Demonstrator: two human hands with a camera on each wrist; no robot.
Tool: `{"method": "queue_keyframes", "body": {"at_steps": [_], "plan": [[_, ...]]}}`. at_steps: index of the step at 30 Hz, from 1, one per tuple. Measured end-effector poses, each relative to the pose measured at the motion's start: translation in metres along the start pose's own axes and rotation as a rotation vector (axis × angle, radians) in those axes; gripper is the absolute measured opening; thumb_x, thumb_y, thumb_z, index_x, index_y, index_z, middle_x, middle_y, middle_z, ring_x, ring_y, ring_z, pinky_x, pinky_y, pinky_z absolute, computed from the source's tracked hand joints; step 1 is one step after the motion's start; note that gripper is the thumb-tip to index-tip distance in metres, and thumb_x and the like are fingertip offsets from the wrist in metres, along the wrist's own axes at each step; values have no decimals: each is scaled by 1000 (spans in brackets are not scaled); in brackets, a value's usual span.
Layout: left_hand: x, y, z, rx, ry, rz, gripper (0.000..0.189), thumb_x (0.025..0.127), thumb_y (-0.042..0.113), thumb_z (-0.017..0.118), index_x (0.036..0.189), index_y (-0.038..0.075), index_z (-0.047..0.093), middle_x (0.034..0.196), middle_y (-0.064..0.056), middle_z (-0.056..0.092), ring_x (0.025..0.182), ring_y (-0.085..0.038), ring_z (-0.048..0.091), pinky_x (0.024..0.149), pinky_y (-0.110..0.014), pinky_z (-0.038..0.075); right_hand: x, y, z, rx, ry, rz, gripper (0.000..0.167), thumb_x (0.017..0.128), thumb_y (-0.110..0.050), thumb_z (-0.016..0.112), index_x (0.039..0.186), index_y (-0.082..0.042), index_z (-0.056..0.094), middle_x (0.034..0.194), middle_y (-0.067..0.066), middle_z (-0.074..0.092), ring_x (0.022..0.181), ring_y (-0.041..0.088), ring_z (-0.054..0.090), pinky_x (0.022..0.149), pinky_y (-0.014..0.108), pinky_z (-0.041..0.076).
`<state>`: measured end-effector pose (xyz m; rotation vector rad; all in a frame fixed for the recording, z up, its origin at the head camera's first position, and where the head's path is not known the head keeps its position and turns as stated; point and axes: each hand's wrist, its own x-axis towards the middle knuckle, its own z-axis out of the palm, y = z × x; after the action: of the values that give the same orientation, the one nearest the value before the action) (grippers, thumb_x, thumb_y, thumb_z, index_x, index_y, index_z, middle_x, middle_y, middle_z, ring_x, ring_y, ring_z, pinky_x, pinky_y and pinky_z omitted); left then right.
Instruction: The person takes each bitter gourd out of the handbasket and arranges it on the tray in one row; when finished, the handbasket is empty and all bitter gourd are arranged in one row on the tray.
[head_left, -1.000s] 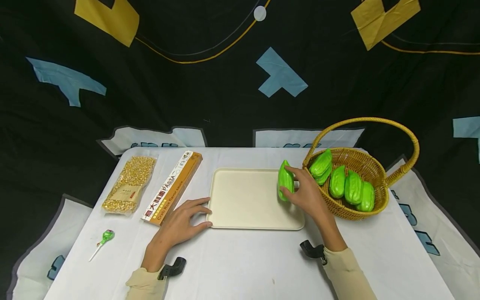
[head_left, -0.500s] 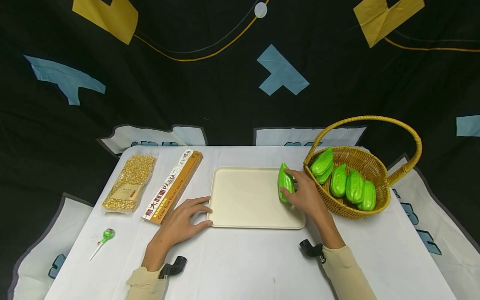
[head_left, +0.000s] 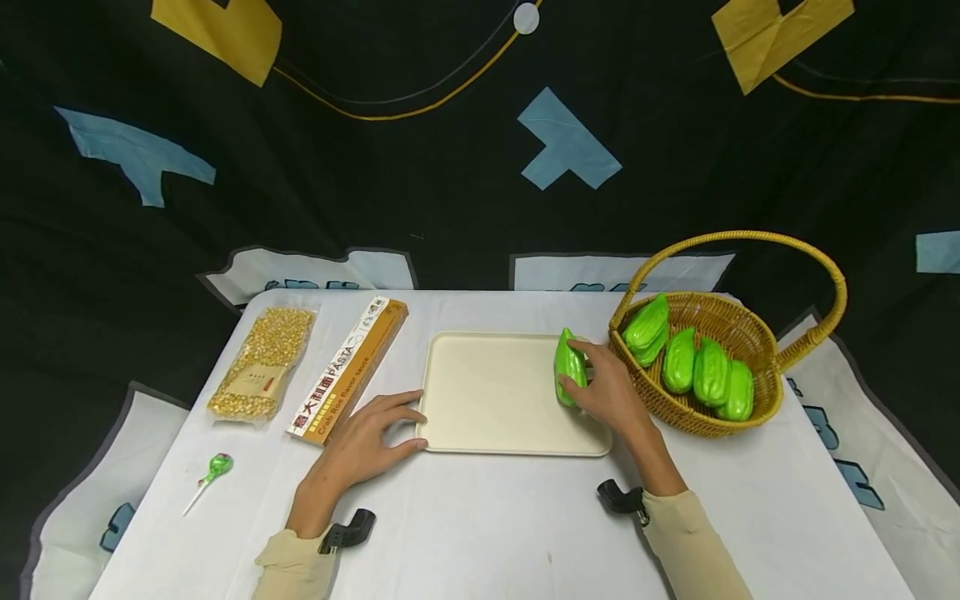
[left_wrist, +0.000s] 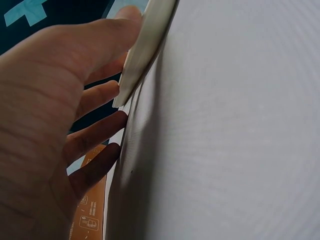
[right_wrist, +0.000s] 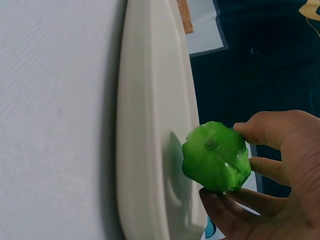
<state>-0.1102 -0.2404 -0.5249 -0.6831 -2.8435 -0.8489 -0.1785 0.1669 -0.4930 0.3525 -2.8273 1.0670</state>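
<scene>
At the right end of the cream tray (head_left: 495, 396), my right hand (head_left: 611, 387) pinches a glossy green bitter melon (head_left: 570, 367) between thumb and fingers. The melon's blunt stem end faces the right wrist view, where its shadow falls on the tray; whether it rests on the tray I cannot tell. My left hand (head_left: 367, 442) is at the tray's left edge, fingers spread and slightly bent. In the left wrist view its thumb lies against the tray rim (left_wrist: 145, 50), and the other fingertips are at or near the edge.
Right of the tray, a wicker basket (head_left: 763, 417) with a tall handle holds several more green bitter melons (head_left: 678, 361). Left of it lie a pasta box (head_left: 348, 371), a bag of corn kernels (head_left: 262, 362) and a green lollipop (head_left: 219, 465). A dark curtain (head_left: 450, 183) hangs behind.
The right hand and its bitter melon have shifted slightly towards me and tilted a little over the tray's right end. The left hand stays at the tray's left edge.
</scene>
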Motion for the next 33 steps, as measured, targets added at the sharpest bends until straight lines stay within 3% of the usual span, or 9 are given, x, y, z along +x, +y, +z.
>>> {"method": "queue_keyframes", "body": {"at_steps": [13, 22, 33], "plan": [[2, 0, 0, -3, 2, 4, 33, 88, 39, 91, 115, 24, 80, 155, 4, 61, 138, -25, 61, 114, -47, 52, 1, 7, 0, -14, -23, 74, 63, 99, -26, 76, 154, -1, 55, 151, 32, 55, 133, 48, 59, 108, 63, 52], [2, 0, 0, -7, 0, 2, 33, 88, 40, 91, 116, 25, 80, 156, 4, 61, 138, -25, 61, 114, -48, 52, 0, 9, 0, -22, -22, 61, 61, 101, -26, 75, 153, -1, 57, 149, 30, 58, 127, 45, 64, 103, 59, 56], [1, -1, 0, -6, 3, 10, 34, 88, 40, 91, 116, 25, 80, 155, 4, 61, 138, -26, 61, 113, -48, 52, 0, 4, -2, -31, -12, 36, 61, 99, -26, 76, 151, 1, 58, 149, 29, 58, 132, 46, 60, 107, 61, 54]]}}
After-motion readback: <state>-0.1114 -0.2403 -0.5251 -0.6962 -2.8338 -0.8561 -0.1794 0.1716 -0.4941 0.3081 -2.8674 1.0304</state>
